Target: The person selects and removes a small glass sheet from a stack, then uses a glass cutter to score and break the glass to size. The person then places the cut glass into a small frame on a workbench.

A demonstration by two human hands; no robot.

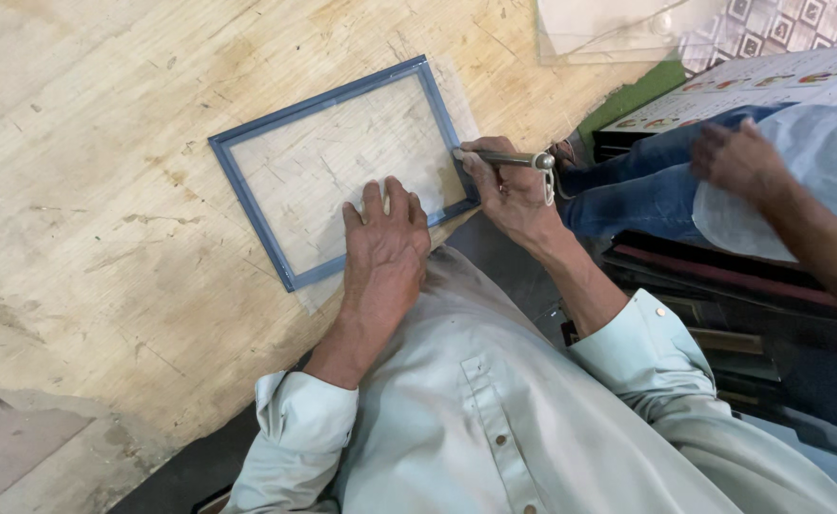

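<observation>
Pressing flat on a clear sheet [342, 171] inside a blue rectangular frame [247, 181], the person's left hand [385, 243] lies palm down with its fingers spread and extended, clamped on nothing, near the frame's lower right corner. The frame lies tilted on a worn, pale wooden worktop [104, 238], its long sides running from lower left to upper right in the head view, and the sheet's edges reach slightly past the frame's right and lower sides. The right hand [514, 195] is closed around a slim metal-handled cutting tool [502, 159], the fingers wrapped tight on the shaft; the tool lies nearly level, its tip touching the sheet just at the frame's right-hand side, close beside the left hand's fingertips. Both forearms come out of rolled pale green shirt sleeves [309, 419]. To the right, well apart from the frame, another person's hand [737, 157] rests on a pale cloth [818, 162] above blue-trousered legs [647, 186]. Beyond them lies a printed sheet with small coloured pictures [761, 86], and a stack of dark frames [723, 276] sits beneath that person's arm.
</observation>
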